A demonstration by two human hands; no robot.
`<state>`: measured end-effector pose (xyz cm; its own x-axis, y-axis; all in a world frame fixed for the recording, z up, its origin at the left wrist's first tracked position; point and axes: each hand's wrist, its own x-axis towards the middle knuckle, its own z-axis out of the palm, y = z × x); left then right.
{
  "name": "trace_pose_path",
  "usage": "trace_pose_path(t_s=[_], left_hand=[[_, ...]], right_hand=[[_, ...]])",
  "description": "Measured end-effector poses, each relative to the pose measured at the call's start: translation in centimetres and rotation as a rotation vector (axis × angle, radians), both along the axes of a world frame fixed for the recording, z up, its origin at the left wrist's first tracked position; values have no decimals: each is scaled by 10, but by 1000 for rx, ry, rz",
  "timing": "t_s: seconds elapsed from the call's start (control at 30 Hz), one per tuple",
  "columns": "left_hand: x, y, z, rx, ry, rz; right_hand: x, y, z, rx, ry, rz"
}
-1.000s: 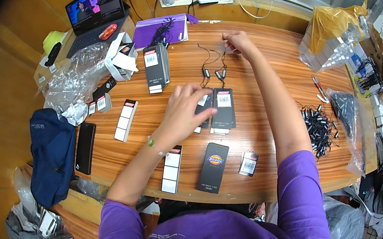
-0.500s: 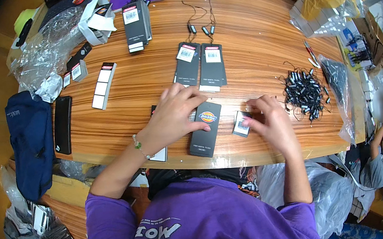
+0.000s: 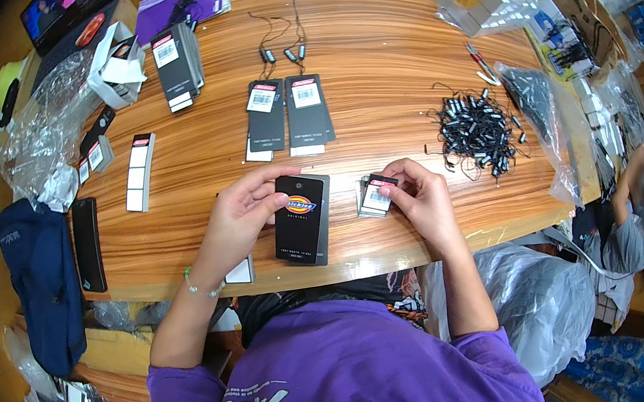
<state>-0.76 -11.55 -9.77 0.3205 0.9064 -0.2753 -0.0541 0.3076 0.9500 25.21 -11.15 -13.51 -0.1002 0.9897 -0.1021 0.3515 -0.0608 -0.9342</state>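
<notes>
While left hand pinches black tag, right hand small tag — cord heap lies rightward.

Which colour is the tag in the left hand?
The tag is mostly black, in head view.

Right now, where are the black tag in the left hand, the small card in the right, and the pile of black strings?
Black tag (image 3: 298, 225): head view, front face.
Small card (image 3: 376, 197): head view, its white label.
Pile of black strings (image 3: 480, 133): head view, middle of the heap.

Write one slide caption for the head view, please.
The left hand holds a tall black tag, the right hand a small card, near a heap of black cords.
</notes>
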Motion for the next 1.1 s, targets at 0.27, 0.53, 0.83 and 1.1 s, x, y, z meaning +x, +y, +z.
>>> trace_pose_path(t_s=[0.27,0.53,0.83,1.1], left_hand=[[29,-26,-1,39,-54,37],[23,-24,-4,120,-80,167],[25,-26,-4,54,-109,76],[22,-23,-2,53,-139,45]], right_hand=[[-54,-25,22,307,-8,43],[79,8,31,536,-570,-335],[135,25,11,446,-792,-233],[132,31,44,249,191,-426]])
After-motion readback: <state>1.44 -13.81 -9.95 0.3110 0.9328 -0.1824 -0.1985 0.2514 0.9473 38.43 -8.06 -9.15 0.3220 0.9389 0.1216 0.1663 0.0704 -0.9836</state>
